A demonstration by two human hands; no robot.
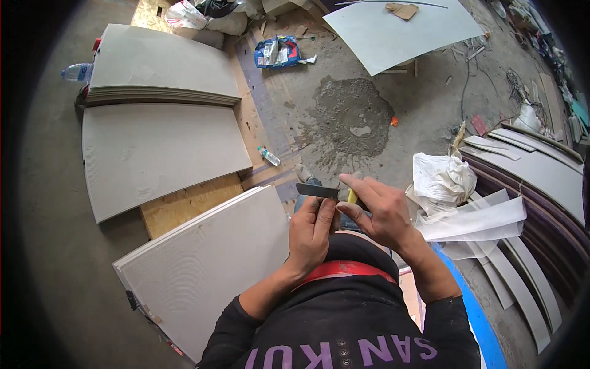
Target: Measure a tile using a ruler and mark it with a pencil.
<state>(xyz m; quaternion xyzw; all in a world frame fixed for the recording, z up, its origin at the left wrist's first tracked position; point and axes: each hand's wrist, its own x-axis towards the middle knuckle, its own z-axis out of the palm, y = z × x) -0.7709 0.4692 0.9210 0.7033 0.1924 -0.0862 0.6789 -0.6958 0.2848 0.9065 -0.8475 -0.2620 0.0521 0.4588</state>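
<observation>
In front of my waist, my left hand [312,230] is closed, its thumb and fingers pinching a dark grey flat strip [314,190] that looks like a blade and lies almost level. My right hand [382,209] is close beside it. Between its thumb and index finger shows a small yellow piece [352,196], perhaps a tool handle; the rest of it is hidden by the fingers. The right end of the strip comes near this yellow piece. Whether the two are joined I cannot tell.
Stacks of pale boards [166,144] stand on the left. A small water bottle [268,156] lies beyond my hands, near a blue bag [278,51]. A wet grey patch [350,123] marks the floor. At right are a white sack [442,178], plastic sheeting [479,220] and board offcuts [528,283].
</observation>
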